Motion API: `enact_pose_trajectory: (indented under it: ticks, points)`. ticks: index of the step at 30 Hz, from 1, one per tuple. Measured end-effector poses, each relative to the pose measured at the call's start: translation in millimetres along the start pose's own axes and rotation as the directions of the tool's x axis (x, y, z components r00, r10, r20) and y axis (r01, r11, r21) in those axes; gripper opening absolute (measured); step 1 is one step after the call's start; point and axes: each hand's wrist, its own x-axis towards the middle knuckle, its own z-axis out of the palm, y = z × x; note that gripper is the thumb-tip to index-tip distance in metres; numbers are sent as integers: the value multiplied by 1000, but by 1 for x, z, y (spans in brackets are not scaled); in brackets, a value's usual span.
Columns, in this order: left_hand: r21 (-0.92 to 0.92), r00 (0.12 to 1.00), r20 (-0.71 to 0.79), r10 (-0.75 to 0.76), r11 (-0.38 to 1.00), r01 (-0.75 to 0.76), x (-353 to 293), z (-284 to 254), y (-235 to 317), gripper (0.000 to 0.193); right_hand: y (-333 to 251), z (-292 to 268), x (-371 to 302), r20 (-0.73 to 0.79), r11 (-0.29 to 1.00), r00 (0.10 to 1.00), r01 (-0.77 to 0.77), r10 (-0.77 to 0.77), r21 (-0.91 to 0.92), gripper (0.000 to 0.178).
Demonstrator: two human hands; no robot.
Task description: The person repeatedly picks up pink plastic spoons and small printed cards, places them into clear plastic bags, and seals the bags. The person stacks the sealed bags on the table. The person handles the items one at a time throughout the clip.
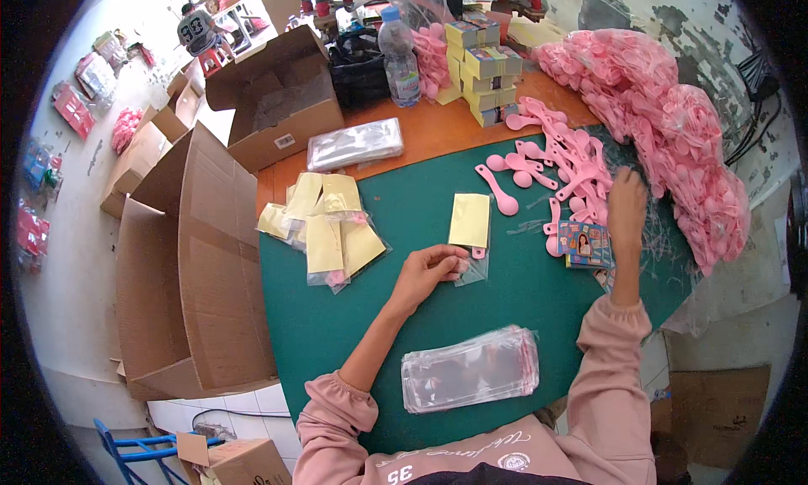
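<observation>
**On the green tabletop (539, 304), a packet at the left hand (431, 276) and loose spoons at the right**

We judged that the clear packet with a yellow card (470, 222), lying in the middle, could turn if the left hand pulled unevenly at its near end. On the right, the pink spoons (581, 167) lay crossed upon one another, so lifting one could drag its neighbours. The thin clear wrap (661, 228) near them could catch on the fingers. The printed cards (587, 245) lay just left of the right forearm, and a sideways swing could push them.

We saw the left forearm slanting from the near left, its fingers curled and touching the packet's near end; whether they pinched it, we could not tell. The right forearm pointed far, with the right hand (627, 203) bent downward beside the spoons. It was blurred, so we could not tell its grip.
</observation>
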Motion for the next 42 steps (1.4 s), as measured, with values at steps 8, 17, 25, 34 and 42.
enact_pose_trajectory:
  ticks: [8, 17, 25, 34, 42]
  points:
    - [-130, 997, -50, 60, 989, -66, -8, 0, 0, 21, -112, 78, -66, 252, 932, 905, 291, -342, 218, 40]
    - [-122, 997, 3, 81, 989, -80, -10, -4, 0, 22, -113, 90, -69, 50, 889, 924, 347, -378, 300, 14]
    - [-16, 981, -153, 122, 992, -126, -11, 8, 3, 18, -99, 87, -66, 123, 799, 970, 99, -211, 593, 14]
    - [381, 942, -180, 283, 903, -199, -5, 13, -3, 11, -89, 89, -68, 510, 504, 858, -416, -57, 757, 8]
    - [447, 950, -216, 225, 888, -109, -2, 7, -10, 15, -94, 97, -67, 455, 489, 885, -440, 94, 754, 9]
